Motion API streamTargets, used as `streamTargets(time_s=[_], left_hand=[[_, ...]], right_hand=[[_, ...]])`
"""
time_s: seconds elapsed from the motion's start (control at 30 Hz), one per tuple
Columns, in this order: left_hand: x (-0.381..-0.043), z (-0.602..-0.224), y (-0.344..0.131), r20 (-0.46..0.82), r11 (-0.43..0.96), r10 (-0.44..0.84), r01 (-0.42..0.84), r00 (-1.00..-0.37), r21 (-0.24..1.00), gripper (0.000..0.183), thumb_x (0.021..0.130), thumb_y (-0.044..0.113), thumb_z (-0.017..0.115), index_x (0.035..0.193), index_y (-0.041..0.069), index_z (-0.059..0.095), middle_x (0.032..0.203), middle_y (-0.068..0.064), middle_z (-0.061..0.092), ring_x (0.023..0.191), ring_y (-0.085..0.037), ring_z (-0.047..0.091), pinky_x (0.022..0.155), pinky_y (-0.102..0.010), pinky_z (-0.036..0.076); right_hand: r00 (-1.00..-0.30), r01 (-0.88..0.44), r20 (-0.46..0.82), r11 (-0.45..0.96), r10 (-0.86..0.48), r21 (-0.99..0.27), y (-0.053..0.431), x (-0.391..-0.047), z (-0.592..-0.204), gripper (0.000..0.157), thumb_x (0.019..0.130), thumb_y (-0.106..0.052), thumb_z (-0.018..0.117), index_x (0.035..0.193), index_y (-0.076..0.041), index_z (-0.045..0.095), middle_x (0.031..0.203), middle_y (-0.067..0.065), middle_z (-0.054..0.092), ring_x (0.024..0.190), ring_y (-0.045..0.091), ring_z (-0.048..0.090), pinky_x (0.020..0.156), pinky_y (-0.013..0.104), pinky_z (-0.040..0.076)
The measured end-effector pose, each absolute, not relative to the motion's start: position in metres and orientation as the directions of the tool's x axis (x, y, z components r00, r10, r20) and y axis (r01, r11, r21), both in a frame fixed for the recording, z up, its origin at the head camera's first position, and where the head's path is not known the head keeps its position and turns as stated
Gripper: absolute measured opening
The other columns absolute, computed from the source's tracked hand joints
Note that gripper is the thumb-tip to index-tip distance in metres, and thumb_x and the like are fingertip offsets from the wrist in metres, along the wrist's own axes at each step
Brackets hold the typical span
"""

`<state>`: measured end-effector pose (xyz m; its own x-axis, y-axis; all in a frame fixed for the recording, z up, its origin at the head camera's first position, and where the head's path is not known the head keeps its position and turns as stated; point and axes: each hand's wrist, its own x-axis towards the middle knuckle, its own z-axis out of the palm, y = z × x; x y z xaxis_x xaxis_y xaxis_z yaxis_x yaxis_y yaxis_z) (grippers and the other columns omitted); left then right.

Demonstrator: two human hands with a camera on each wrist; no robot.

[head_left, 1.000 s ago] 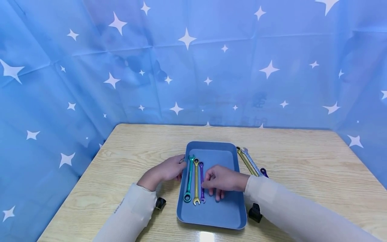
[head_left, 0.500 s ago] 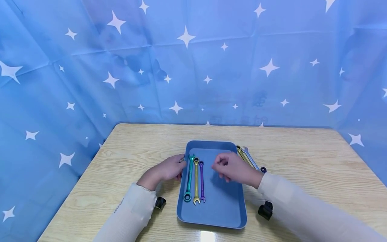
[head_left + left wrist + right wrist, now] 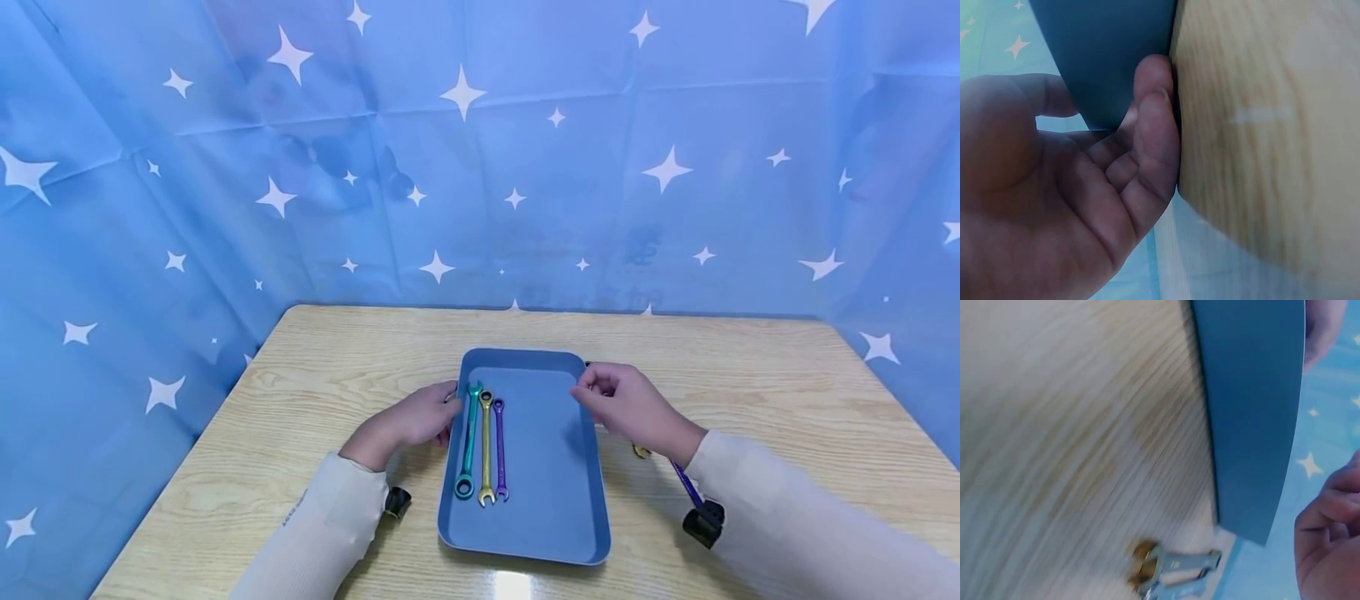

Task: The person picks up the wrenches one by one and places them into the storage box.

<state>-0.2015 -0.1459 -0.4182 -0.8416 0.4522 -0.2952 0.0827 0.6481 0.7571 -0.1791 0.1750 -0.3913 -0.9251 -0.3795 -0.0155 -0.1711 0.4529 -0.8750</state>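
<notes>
A blue tray (image 3: 551, 517) holds three combination wrenches side by side near its left wall: a green wrench (image 3: 469, 442), a gold wrench (image 3: 486, 454) and a purple wrench (image 3: 501, 454). My left hand (image 3: 416, 417) grips the tray's left wall, thumb at the rim; the left wrist view has curled fingers (image 3: 1157, 134) against the wall's outside. My right hand (image 3: 633, 408) hovers at the tray's right rim, fingers loosely curled around nothing. Beneath it, more wrenches lie on the table, mostly hidden: a gold wrench end (image 3: 642, 452) and a purple handle (image 3: 686, 485) show.
The wooden table (image 3: 360, 350) carries the tray. Outside the tray wall (image 3: 1250, 412), the right wrist view catches blurred wrench heads (image 3: 1154, 569). A blue curtain with white stars (image 3: 517, 167) stands behind the table and along its sides.
My right hand has lifted away from beside the purple wrench in the tray and moved right, over the right rim. My left hand and the three wrenches in the tray have stayed put.
</notes>
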Motion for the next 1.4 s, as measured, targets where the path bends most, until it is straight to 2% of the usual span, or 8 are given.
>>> streamTargets(time_s=[0.1, 0.27, 0.5, 0.73, 0.9, 1.27, 1.4], left_hand=[[-0.201, -0.418, -0.145, -0.296, 0.645, 0.453, 0.079, -0.841, 0.76, 0.028, 0.106, 0.021, 0.031, 0.103, 0.006, 0.054, 0.077, -0.005, 0.062, 0.067, -0.019, 0.062, 0.064, -0.033, 0.053], [-0.201, -0.418, -0.145, -0.295, 0.641, 0.456, 0.079, -0.84, 0.764, 0.028, 0.106, 0.021, 0.031, 0.103, 0.006, 0.054, 0.076, -0.005, 0.062, 0.067, -0.019, 0.062, 0.064, -0.033, 0.053], [-0.202, -0.418, -0.146, -0.295, 0.643, 0.455, 0.081, -0.84, 0.761, 0.029, 0.106, 0.022, 0.031, 0.105, 0.006, 0.055, 0.076, -0.005, 0.062, 0.067, -0.019, 0.062, 0.065, -0.033, 0.053], [-0.202, -0.418, -0.146, -0.296, 0.634, 0.465, 0.081, -0.834, 0.769, 0.029, 0.106, 0.022, 0.031, 0.107, 0.006, 0.055, 0.076, -0.005, 0.062, 0.067, -0.02, 0.063, 0.064, -0.033, 0.054], [-0.202, -0.419, -0.146, -0.297, 0.633, 0.465, 0.079, -0.834, 0.77, 0.029, 0.107, 0.022, 0.031, 0.107, 0.007, 0.055, 0.076, -0.005, 0.062, 0.067, -0.02, 0.063, 0.064, -0.033, 0.054], [-0.2, -0.418, -0.146, -0.291, 0.624, 0.454, 0.067, -0.842, 0.778, 0.029, 0.106, 0.021, 0.031, 0.109, 0.007, 0.056, 0.076, -0.006, 0.062, 0.066, -0.02, 0.062, 0.063, -0.033, 0.054], [-0.2, -0.417, -0.145, -0.286, 0.624, 0.453, 0.072, -0.844, 0.778, 0.029, 0.106, 0.021, 0.031, 0.109, 0.006, 0.056, 0.076, -0.006, 0.061, 0.067, -0.02, 0.062, 0.063, -0.033, 0.054]], right_hand=[[-0.932, -0.172, -0.013, 0.475, -0.362, -0.863, 0.184, -0.18, -0.393, 0.025, 0.101, -0.028, 0.06, 0.097, -0.003, 0.062, 0.062, 0.002, 0.049, 0.045, 0.012, 0.042, 0.047, 0.032, 0.043], [-0.939, -0.167, -0.024, 0.518, -0.342, -0.839, 0.195, -0.182, -0.397, 0.026, 0.101, -0.028, 0.059, 0.095, -0.003, 0.061, 0.06, 0.004, 0.049, 0.043, 0.011, 0.04, 0.046, 0.032, 0.043], [-0.945, -0.181, -0.025, 0.586, -0.325, -0.79, 0.204, -0.182, -0.4, 0.024, 0.102, -0.025, 0.057, 0.093, -0.004, 0.061, 0.062, 0.007, 0.053, 0.044, 0.012, 0.045, 0.05, 0.031, 0.046], [-0.949, -0.208, -0.037, 0.707, -0.314, -0.676, 0.212, -0.186, -0.401, 0.018, 0.101, -0.016, 0.055, 0.088, -0.005, 0.061, 0.059, -0.001, 0.049, 0.045, 0.011, 0.046, 0.053, 0.027, 0.044], [-0.948, -0.203, -0.067, 0.752, -0.312, -0.627, 0.217, -0.19, -0.406, 0.016, 0.101, -0.017, 0.054, 0.092, -0.006, 0.062, 0.059, -0.001, 0.051, 0.045, 0.013, 0.049, 0.05, 0.028, 0.045], [-0.939, -0.259, -0.085, 0.848, -0.334, -0.462, 0.214, -0.201, -0.419, 0.015, 0.098, -0.019, 0.061, 0.086, -0.011, 0.06, 0.051, -0.004, 0.045, 0.043, 0.01, 0.038, 0.049, 0.027, 0.036], [-0.939, -0.279, -0.08, 0.879, -0.333, -0.386, 0.211, -0.202, -0.421, 0.02, 0.097, -0.021, 0.064, 0.08, -0.013, 0.055, 0.052, -0.004, 0.043, 0.044, 0.01, 0.038, 0.05, 0.027, 0.033]])
